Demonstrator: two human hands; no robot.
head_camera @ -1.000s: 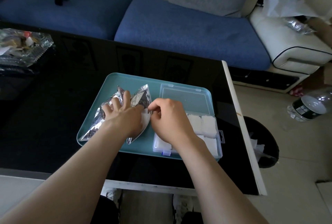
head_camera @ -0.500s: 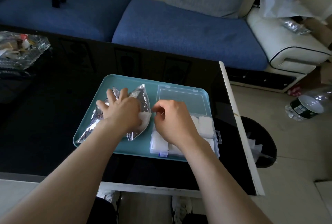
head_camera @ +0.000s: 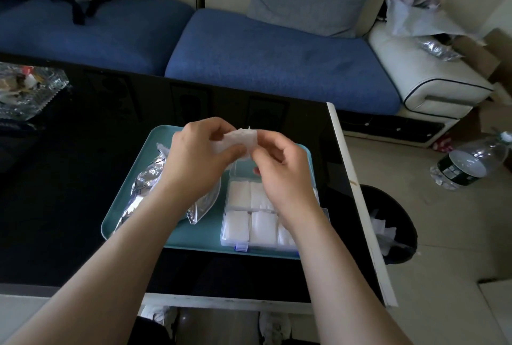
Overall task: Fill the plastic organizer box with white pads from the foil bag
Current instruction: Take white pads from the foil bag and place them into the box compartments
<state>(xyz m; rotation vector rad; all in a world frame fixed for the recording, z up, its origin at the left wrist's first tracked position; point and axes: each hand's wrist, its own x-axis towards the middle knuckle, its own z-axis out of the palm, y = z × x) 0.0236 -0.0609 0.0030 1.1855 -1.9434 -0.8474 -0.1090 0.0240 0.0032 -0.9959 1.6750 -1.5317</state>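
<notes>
A white pad is held in the air above the teal tray, pinched between my left hand and my right hand. Below my left wrist the crumpled foil bag lies on the tray's left half. The clear plastic organizer box sits on the tray's right half, its lid open toward the sofa. Several white pads lie in its compartments, partly hidden by my right wrist.
The tray rests on a black glossy table whose white right edge is close to the box. A glass dish stands at far left. A black bin and a plastic bottle are on the floor at right; a blue sofa is behind.
Both hands rose from the bag's mouth with a white pad and now hold it together above the tray. The bag lies released.
</notes>
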